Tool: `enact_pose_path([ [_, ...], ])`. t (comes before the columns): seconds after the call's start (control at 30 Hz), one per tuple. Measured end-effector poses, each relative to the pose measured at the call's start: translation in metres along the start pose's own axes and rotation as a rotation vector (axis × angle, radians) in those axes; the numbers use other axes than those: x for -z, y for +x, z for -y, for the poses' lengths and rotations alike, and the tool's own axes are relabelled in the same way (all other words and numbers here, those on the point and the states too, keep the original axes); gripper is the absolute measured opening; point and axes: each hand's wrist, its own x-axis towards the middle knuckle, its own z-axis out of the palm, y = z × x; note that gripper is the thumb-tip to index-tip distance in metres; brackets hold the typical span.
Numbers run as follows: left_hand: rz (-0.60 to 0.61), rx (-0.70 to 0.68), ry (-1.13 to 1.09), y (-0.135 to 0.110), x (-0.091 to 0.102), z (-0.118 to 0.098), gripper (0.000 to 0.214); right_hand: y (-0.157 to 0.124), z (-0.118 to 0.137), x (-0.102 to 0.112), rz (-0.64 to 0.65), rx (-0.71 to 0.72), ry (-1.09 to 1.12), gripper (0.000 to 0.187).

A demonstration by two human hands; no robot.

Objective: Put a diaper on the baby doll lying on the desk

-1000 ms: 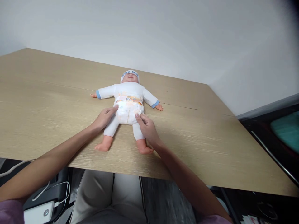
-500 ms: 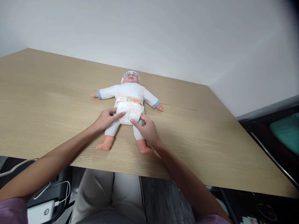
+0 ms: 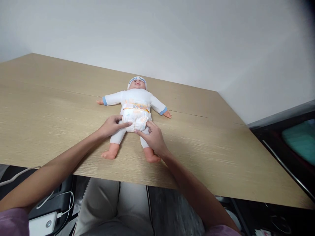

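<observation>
A baby doll in a white suit with blue cuffs and a lettered headband lies on its back, arms spread and feet toward me. Around its hips sits a white diaper with an orange patterned waistband. My left hand pinches the diaper's leg edge on the left side, thumb across its front and fingers at the hip. On the other side, my right hand grips the opposite leg edge, its thumb near the crotch. The fingertips of both hands are partly hidden by the diaper and the doll's thighs.
The doll rests on a wide wooden table that runs back to a pale wall. A dark-framed object stands by the right edge. Below the table at left, a white power bank with a cable lies on a black surface.
My right thumb has slid slightly left along the diaper's lower edge toward the crotch. My left hand stays nearly in place, and the view has shifted a little.
</observation>
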Motion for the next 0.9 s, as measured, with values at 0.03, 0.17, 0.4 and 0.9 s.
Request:
enact_pose_path([
  [0.03,0.015,0.006,-0.01,0.0,0.0,0.0,0.051,0.0,0.0,0.0,-0.001,0.011,-0.009,0.039],
  [0.17,0.027,0.029,-0.023,0.0,0.001,0.001,0.054,0.003,-0.004,0.0,0.012,0.023,-0.024,0.043],
  [0.4,-0.013,-0.029,0.183,-0.001,0.0,-0.004,0.059,0.005,-0.009,-0.001,0.033,0.028,0.0,0.034],
  [0.9,-0.054,-0.115,0.239,0.0,-0.007,0.004,0.039,0.004,-0.008,-0.002,0.029,0.038,-0.063,0.038],
])
